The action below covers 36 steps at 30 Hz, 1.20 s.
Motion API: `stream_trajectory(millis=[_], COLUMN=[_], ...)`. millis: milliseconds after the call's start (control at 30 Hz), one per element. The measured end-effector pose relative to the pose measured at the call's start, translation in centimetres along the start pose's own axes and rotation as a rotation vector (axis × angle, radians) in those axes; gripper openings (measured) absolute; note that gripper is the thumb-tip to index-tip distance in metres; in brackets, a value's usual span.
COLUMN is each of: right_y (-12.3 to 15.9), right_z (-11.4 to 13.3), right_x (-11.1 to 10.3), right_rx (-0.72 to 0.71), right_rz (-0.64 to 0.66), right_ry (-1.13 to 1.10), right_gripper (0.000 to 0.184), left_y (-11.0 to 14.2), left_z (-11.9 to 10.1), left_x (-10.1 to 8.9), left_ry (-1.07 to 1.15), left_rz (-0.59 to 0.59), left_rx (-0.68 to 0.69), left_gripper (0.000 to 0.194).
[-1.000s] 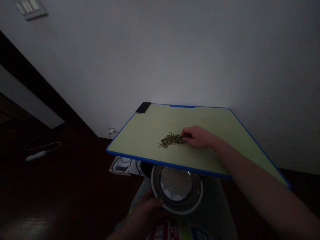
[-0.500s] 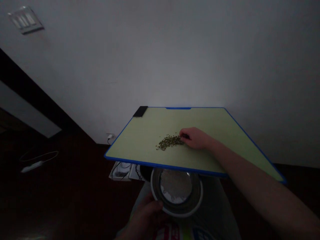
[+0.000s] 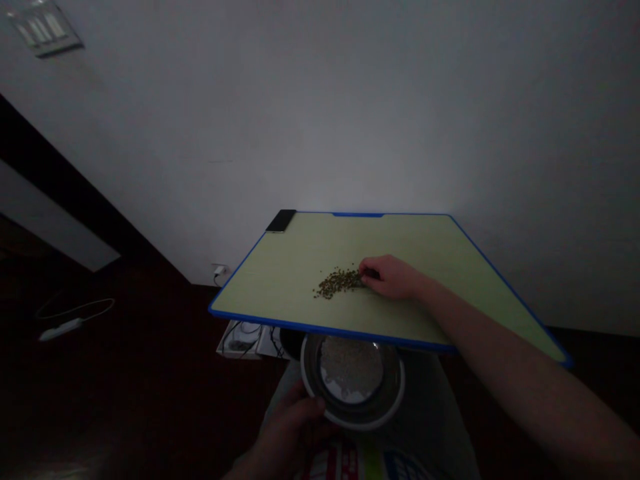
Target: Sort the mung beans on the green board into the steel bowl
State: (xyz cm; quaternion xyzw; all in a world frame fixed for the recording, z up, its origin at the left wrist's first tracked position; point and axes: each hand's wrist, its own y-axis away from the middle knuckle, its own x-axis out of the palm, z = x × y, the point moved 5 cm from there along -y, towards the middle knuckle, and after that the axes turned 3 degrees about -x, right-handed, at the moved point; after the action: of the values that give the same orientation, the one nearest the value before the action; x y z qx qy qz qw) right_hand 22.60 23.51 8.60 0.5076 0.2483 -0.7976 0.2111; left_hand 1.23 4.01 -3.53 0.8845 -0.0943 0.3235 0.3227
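Note:
A loose pile of small greenish-brown grains or beans (image 3: 337,283) lies on the pale green tabletop (image 3: 280,300) with the blue rim. At the pile's right end rests my right hand (image 3: 390,276), its fingers curled inward against the grains; whatever they grip is hidden. Below the table's near edge, above my lap, my left hand (image 3: 293,427) grips the left rim of a round metal bowl (image 3: 397,397), thumb on top. Whitish contents (image 3: 350,367) cover the bowl's bottom, too dim to name.
A black phone (image 3: 281,221) lies at the table's far left corner, by the wall. Under the near edge are a white box (image 3: 239,355) and cables. A plugged charger (image 3: 219,271) sits low on the wall. A power strip (image 3: 61,329) lies on the dark floor at left.
The view has shifted very slightly. My right hand stays at the right end of the pile, and my left hand keeps its hold on the bowl.

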Motion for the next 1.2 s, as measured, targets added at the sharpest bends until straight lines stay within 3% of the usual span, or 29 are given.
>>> stream_trajectory(millis=[233,600,867,1200], right_y=[-0.12,-0.35,-0.36,-0.13], right_z=[-0.42,-0.40,-0.04,-0.48], right_x=[-0.18,-0.27,-0.02,-0.16], right_rx=[0.056,0.057,0.003,0.013], right_rz=[-0.014,-0.034,-0.015,0.042], right_ry=[0.022,0.021,-0.048,-0.059], right_gripper=[0.013,0.012,0.015,0.014], left_y=[-0.06,0.02,0.26,0.15], left_z=[0.18,0.22,0.03,0.16], left_x=[-0.06,0.37,0.69,-0.10], left_ry=[0.006,0.000,0.025,-0.014], left_rz=[0.008,0.042,0.051,0.000], left_rx=[0.003,-0.001,0.015,0.002], left_gripper=[0.055,0.037,0.057,0.061])
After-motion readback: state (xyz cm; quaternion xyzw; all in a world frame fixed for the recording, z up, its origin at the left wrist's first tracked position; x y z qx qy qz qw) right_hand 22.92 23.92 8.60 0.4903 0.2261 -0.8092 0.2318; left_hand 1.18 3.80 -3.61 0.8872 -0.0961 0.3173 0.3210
